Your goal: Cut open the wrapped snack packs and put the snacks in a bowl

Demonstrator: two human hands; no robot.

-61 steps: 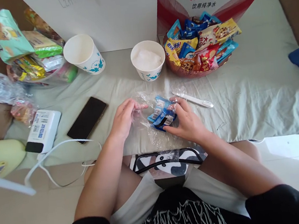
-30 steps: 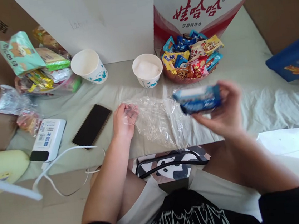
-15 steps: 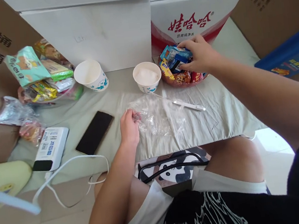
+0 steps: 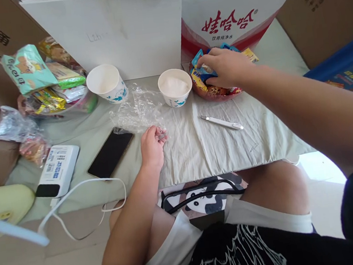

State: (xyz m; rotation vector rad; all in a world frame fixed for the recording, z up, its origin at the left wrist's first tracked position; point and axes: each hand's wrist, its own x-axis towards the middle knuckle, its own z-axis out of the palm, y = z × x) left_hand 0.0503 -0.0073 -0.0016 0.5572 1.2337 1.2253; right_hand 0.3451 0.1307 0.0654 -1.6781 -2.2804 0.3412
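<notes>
My left hand is closed in a pinch on the edge of a crumpled clear plastic bag. The bag lies spread over the cloth, between two paper cups and across the top corner of the phone. My right hand reaches over a reddish bowl of snack packets. Its thumb and fingers are apart and curved, touching a blue packet; the far fingertips are partly hidden. A white utility knife lies in front of the bowl.
One paper cup is tilted; the other paper cup holds something white. Packaged snacks fill a bowl at the left. A white power bank with a cable lies near the front edge. White cartons stand behind.
The plastic bag has swung left, off the knife and toward the tilted cup and phone. My right hand has moved slightly left and lower in the bowl; a yellow packet now shows behind it.
</notes>
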